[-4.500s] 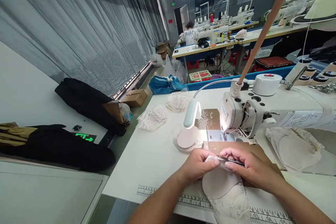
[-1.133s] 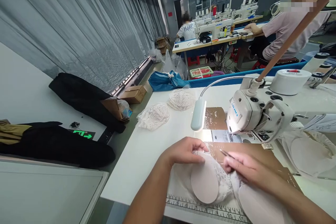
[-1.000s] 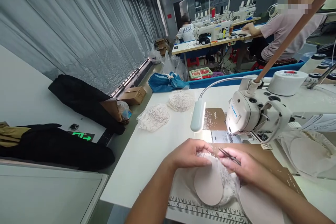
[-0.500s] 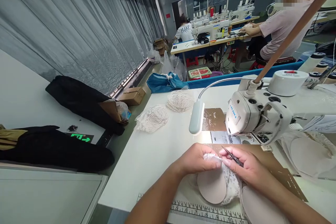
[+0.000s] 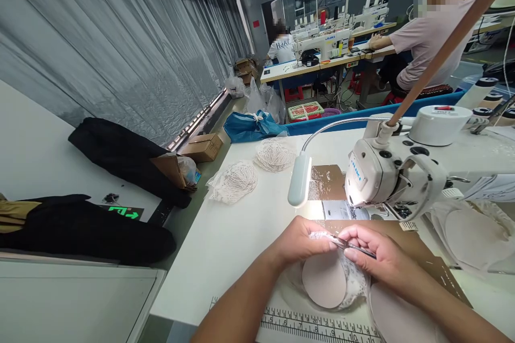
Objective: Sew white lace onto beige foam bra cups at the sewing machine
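Note:
In the head view, my left hand [image 5: 303,241] pinches the upper edge of a piece of white lace [image 5: 354,281]. A round pale cup pad [image 5: 325,281] hangs with the lace below my fingers. My right hand [image 5: 372,252] is closed on slim metal tweezers [image 5: 358,250], whose tips point left at the lace edge by my left fingertips. A second pale pad [image 5: 398,313] lies under my right forearm, partly hidden by it.
A white sewing machine [image 5: 374,171] stands just beyond my hands, with a small lamp [image 5: 300,179] on a bent neck. Lace stacks [image 5: 233,182] lie at the table's left. More pads [image 5: 470,236] lie right. A ruler strip [image 5: 317,327] runs along the front. A co-worker [image 5: 434,43] sits beyond.
The tweezers have turned from pointing up and left to lying flatter, their tips now at the lace edge by my left fingers. Both hands stay nearly in place.

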A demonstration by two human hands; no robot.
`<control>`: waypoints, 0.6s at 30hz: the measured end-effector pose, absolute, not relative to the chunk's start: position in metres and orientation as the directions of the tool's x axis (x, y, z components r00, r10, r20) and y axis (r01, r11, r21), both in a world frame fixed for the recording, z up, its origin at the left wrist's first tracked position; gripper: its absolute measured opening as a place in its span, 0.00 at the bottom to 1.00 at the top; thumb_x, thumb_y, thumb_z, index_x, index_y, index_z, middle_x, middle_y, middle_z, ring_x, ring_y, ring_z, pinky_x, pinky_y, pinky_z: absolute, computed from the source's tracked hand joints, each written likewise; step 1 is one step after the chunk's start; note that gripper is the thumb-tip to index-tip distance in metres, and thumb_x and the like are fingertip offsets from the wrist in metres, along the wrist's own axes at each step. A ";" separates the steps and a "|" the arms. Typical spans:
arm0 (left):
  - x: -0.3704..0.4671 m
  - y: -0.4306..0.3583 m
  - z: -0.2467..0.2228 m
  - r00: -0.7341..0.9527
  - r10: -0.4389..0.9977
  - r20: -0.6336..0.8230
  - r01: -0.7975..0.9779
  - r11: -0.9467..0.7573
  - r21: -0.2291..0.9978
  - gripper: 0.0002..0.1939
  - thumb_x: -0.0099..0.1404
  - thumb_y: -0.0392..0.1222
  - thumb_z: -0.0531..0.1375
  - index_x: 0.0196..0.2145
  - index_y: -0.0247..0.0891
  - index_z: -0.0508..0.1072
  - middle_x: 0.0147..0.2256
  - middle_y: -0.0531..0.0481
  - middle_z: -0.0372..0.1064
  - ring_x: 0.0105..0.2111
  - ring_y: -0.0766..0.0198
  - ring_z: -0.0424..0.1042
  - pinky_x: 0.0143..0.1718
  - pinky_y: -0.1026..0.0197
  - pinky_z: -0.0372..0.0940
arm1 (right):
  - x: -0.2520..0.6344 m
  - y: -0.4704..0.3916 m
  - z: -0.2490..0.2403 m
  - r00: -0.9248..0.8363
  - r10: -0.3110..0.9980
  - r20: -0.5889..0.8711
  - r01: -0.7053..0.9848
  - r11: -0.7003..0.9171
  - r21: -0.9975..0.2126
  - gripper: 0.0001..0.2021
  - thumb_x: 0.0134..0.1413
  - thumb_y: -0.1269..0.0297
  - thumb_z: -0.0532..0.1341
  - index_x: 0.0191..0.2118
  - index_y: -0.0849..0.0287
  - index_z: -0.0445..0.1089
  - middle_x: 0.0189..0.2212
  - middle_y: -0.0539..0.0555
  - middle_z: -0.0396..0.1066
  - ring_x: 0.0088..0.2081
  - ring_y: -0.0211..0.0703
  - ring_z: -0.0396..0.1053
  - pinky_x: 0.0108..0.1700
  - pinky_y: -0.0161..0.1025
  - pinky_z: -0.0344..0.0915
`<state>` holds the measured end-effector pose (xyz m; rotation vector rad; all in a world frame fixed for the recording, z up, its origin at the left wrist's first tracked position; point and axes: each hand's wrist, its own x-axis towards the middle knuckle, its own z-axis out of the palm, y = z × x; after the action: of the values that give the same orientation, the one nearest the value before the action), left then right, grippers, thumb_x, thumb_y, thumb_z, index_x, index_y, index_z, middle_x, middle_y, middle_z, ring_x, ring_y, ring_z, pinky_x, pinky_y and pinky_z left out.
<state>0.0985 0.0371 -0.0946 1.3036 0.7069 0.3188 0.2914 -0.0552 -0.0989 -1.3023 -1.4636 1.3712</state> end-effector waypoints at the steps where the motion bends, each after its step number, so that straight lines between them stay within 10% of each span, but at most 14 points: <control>1: 0.099 0.037 -0.093 0.756 0.582 -0.299 0.169 0.268 0.948 0.15 0.51 0.48 0.70 0.28 0.31 0.79 0.22 0.53 0.65 0.25 0.68 0.61 0.28 0.64 0.54 | 0.290 -0.055 -0.098 -0.211 0.970 -0.118 0.196 -0.076 -0.978 0.17 0.60 0.48 0.55 0.43 0.56 0.67 0.36 0.54 0.71 0.39 0.47 0.69 0.42 0.44 0.65; 18: 0.101 0.034 -0.086 0.780 0.527 -0.338 0.302 0.157 0.940 0.16 0.50 0.47 0.70 0.20 0.32 0.71 0.19 0.58 0.52 0.22 0.73 0.50 0.22 0.66 0.44 | 0.291 -0.052 -0.102 -0.249 0.965 -0.083 0.267 -0.014 -0.963 0.13 0.59 0.52 0.56 0.37 0.56 0.69 0.34 0.52 0.70 0.36 0.44 0.67 0.37 0.41 0.63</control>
<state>0.1009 0.0340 -0.0864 1.4403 0.7194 0.1826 0.2910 -0.0518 -0.1018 -1.3099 -1.5821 1.3023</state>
